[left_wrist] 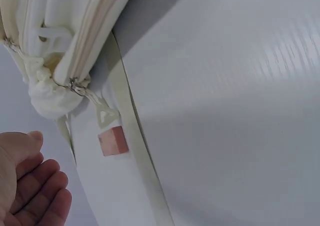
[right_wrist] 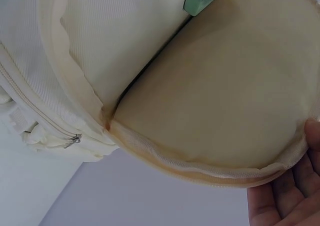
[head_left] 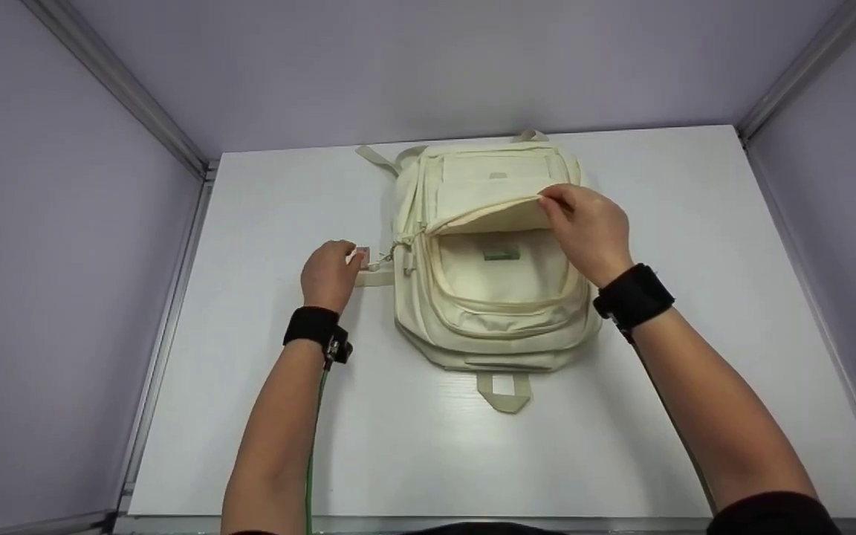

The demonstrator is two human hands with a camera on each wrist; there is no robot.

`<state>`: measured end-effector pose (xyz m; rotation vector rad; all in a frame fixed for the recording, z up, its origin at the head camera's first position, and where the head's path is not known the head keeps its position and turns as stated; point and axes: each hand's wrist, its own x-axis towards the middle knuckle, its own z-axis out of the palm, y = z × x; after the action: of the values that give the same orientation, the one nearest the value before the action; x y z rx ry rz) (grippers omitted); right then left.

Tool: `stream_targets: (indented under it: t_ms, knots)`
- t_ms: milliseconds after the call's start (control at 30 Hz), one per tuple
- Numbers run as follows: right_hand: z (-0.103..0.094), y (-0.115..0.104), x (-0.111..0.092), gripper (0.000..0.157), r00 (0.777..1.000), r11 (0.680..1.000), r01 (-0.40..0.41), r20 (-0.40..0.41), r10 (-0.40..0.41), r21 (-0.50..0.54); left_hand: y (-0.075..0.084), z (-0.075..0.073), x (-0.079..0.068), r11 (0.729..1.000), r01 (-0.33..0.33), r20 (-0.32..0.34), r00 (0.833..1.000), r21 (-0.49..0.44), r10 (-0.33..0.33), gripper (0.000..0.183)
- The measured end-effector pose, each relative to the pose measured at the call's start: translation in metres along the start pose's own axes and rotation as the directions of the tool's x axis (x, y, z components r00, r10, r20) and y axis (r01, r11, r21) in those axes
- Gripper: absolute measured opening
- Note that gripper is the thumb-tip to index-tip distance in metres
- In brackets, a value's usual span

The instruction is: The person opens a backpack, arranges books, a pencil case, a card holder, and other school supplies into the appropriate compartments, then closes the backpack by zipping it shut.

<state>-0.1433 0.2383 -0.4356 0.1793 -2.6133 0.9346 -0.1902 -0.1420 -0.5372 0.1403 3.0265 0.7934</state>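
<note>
A cream backpack (head_left: 498, 338) lies on the white table with its front compartment unzipped. My right hand (head_left: 588, 227) pinches the rim of the compartment's flap (right_wrist: 215, 111) and holds it lifted. Inside the compartment is a green block (head_left: 501, 254), seen only in part in the right wrist view. Left of the bag, a small pink block (left_wrist: 114, 141) sits on the table beside a pale strap and a zipper pull (left_wrist: 106, 115). My left hand (head_left: 330, 275) is close to that block, fingers loosely bent; in the left wrist view they appear apart from it.
A flat strap (left_wrist: 132, 121) extends left from the bag across the table. The webbing loop (head_left: 504, 401) lies toward me. Grey panels (head_left: 428, 67) wall in the table (head_left: 272, 208) at the back and both sides.
</note>
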Motion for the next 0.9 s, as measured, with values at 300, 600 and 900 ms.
stream_targets:
  t_ms: [300,600,900]
  knots:
    - [0.015,-0.01,-0.004,0.022,0.999,0.998,0.053,0.008,-0.053,0.026,-0.025,0.008,0.007,0.988,0.147,0.05,0.988,0.041,-0.149,0.04]
    - [0.028,-0.019,-0.011,0.021,0.996,0.996,0.081,0.036,-0.083,0.049,-0.04,0.021,0.005,0.954,0.3,0.102,0.949,0.014,-0.3,0.03]
    - [0.024,-0.016,-0.006,0.021,0.996,0.995,0.085,0.031,-0.086,0.046,-0.035,0.015,-0.002,0.977,0.21,0.007,0.978,-0.027,-0.21,0.031]
